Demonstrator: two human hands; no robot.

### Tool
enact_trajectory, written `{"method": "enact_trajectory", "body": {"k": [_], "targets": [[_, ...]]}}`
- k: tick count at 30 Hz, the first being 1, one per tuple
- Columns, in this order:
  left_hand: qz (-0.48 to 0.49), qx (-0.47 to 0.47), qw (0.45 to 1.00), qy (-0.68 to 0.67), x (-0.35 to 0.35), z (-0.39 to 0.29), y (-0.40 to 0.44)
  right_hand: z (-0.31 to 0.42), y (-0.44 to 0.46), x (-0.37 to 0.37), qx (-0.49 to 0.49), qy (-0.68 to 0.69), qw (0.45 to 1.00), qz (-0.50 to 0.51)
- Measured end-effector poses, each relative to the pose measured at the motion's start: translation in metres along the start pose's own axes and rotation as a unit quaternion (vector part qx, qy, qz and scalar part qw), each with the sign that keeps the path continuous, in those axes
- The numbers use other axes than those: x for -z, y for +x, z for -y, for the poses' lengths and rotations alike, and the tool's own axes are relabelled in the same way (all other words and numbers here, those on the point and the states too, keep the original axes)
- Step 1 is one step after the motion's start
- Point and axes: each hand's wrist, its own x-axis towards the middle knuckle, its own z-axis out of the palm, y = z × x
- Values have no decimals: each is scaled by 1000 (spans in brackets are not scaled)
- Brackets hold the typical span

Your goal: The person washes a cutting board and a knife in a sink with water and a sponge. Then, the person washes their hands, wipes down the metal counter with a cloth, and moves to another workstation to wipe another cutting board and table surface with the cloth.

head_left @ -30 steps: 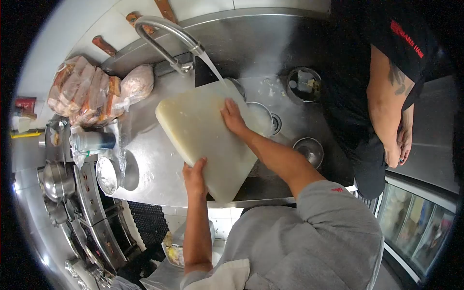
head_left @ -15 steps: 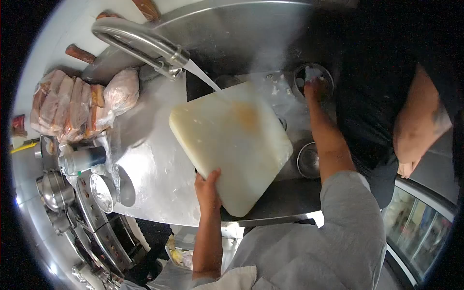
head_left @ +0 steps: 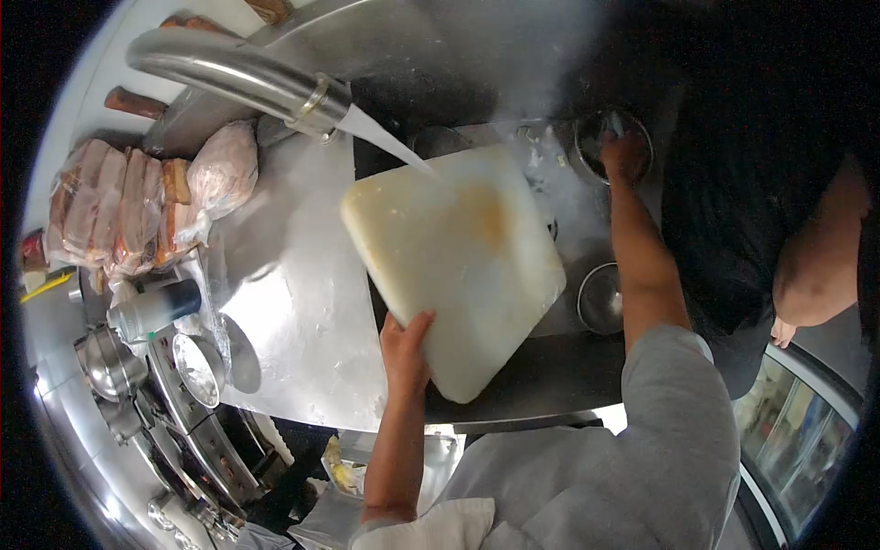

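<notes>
My left hand [head_left: 406, 353] grips a thick white cutting board [head_left: 458, 275] at its lower left edge, thumb on top. The board is tilted over the sink and bears an orange-brown stain near its upper part. Water from the steel faucet [head_left: 316, 103] runs onto its top edge. Farther right, my right hand [head_left: 626, 156] reaches into a round metal bowl [head_left: 649, 151] in the sink. Its fingers are dark and blurred, so what they hold, if anything, cannot be made out.
A second metal bowl [head_left: 600, 301] sits in the sink, near whitish scraps [head_left: 555, 147]. Bagged meat slabs [head_left: 110, 206] and a wrapped bundle [head_left: 225, 170] lie on the steel counter [head_left: 302, 339] at left. A person in black [head_left: 724, 211] stands close on the right.
The view has shifted, so the faucet looks larger and the board lies slightly farther right. My left hand keeps its grip on the board, and my right hand stays in the bowl.
</notes>
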Motion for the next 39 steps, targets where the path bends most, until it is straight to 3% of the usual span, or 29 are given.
{"method": "enact_trajectory", "body": {"k": [3,5,6,7,8,9,10,12,14,17,20,22,24,27,29,31,33,36,38,39], "targets": [[9,-29,997,74,0,8,12,18,-13,27,-38,124,991,-7],[12,-31,995,91,-4,3,17,18,-39,29,-34,335,929,155],[25,-22,994,104,1,8,26,40,-63,91,-81,323,879,341],[45,-19,991,121,2,7,29,54,-111,55,-30,353,894,272],[49,-21,991,126,2,9,30,64,-135,52,-13,454,824,337],[53,-33,992,107,2,11,30,82,-155,68,-62,471,771,423],[56,-47,994,87,1,12,32,93,-181,63,38,507,786,350],[63,-58,993,86,2,15,30,117,-221,122,98,538,758,354],[69,-69,992,81,3,17,31,138,-259,119,239,513,803,186],[76,-86,987,117,7,19,34,165,-275,145,284,465,832,107],[72,-101,979,163,4,19,33,185,-239,86,224,409,875,135],[86,-103,982,133,3,19,29,166,-196,6,277,504,811,104],[72,-97,983,140,0,22,21,136,-177,-51,222,370,902,33],[70,-101,986,116,4,35,21,131,-199,-34,179,339,924,6],[89,-110,985,94,4,37,19,141,-238,20,159,386,906,73],[81,-35,990,112,1,28,14,138,-281,78,179,434,874,124],[87,-64,989,102,1,29,17,118,-308,132,235,456,853,97],[84,-48,994,46,6,43,17,71,-294,90,276,435,850,109],[87,-72,992,55,3,38,15,42,-253,0,275,271,912,136],[86,-67,992,57,2,37,13,40,-232,-54,216,300,918,143]]}}
